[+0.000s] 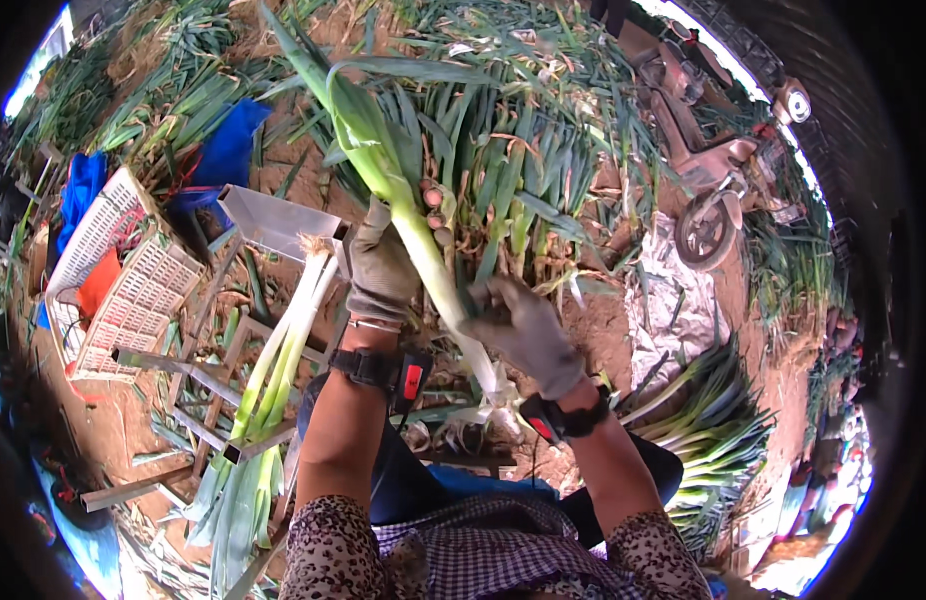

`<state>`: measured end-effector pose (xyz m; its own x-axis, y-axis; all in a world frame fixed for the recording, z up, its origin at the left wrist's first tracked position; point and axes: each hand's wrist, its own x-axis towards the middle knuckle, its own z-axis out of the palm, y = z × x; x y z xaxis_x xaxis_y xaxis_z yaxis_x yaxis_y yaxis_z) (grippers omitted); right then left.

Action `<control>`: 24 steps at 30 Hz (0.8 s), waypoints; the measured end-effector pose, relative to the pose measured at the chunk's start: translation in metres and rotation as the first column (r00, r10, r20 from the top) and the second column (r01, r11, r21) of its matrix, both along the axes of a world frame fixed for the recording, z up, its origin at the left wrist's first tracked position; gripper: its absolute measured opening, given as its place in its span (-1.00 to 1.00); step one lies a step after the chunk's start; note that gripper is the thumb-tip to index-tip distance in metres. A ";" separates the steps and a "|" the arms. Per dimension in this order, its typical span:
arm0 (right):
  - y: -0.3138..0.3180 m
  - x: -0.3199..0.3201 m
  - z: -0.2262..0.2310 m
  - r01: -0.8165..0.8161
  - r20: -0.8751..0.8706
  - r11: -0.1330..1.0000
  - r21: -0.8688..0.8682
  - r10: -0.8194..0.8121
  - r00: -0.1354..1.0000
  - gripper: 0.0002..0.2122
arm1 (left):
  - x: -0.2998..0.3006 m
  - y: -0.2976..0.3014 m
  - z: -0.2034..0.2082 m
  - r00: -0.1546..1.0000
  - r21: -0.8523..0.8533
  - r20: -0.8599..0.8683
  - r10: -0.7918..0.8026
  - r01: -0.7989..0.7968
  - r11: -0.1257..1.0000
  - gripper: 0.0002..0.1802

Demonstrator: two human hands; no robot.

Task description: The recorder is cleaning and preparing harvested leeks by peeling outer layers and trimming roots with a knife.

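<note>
Earthen floor [598,335], piled leeks [503,170], left grip [383,275] around a thick leek [415,235], right grip [526,335] by its lower stalk, closure unclear

We get bright daylight around the right hand's fingers [505,292], which look slightly blurred. Far up and right of them, white glare runs along a dim corrugated wall [833,85]; well outward, we see bent, softened edges sink into black.

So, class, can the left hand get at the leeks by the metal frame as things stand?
Probably not right away: the left hand is wrapped around a large leek. The leeks by the metal frame lie close on its left, their pale ends uncovered, so once freed it could likely reach them.
</note>
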<state>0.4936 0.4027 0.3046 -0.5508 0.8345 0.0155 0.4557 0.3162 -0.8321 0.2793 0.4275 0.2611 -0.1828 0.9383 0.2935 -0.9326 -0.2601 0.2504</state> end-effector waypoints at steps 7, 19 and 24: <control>0.017 -0.037 -0.019 -0.012 -0.294 0.970 -0.241 -0.061 0.954 -0.63 | -0.003 -0.002 0.007 0.999 -0.022 -0.013 -0.039 0.039 0.999 -0.32; 0.039 -0.026 -0.043 -0.044 -0.588 0.925 -0.378 -0.203 0.783 -0.64 | 0.015 0.013 -0.020 0.993 -0.230 -0.113 -0.026 -0.001 0.973 -0.49; 0.035 -0.017 -0.049 0.165 -0.229 0.986 0.024 -0.155 0.961 -0.55 | 0.025 0.023 -0.026 0.934 -0.395 -0.349 0.074 -0.218 0.893 -0.59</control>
